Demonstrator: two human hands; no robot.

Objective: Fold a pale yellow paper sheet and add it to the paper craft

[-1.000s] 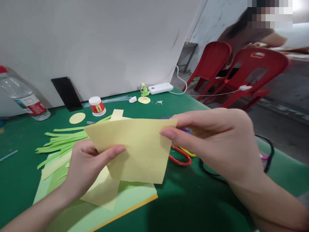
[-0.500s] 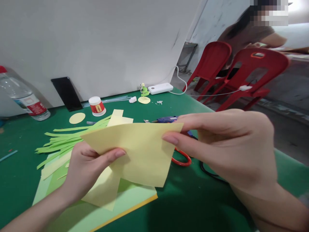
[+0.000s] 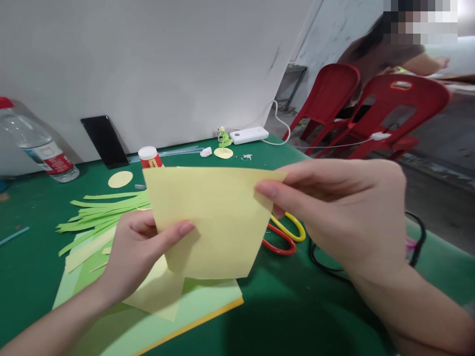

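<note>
A pale yellow piece of paper [image 3: 218, 217], wider at its top than its bottom, is held up before me. My left hand [image 3: 139, 252] grips its left side, thumb lying on the near face and fingers hidden behind. At the upper right corner, my right hand [image 3: 345, 212] pinches it between thumb and fingers. Below lies a stack of coloured sheets [image 3: 208, 301] in light green and orange, with another yellow piece [image 3: 159, 291] on top. Scissors with red and yellow handles [image 3: 282, 242] lie partly hidden behind the paper and my right hand.
Green paper strips [image 3: 100, 212] fan out at left. Along the wall stand a water bottle [image 3: 48, 153], a black phone [image 3: 106, 143], a red-and-white tub [image 3: 149, 155] and a white power bank [image 3: 248, 135]. A black cable [image 3: 326, 264] lies at right. A person sits beyond red chairs [image 3: 404, 104].
The yellow paper has been tilted up to face me more squarely, and its left top corner has risen. My right hand has moved slightly up, uncovering the yellow scissor handle.
</note>
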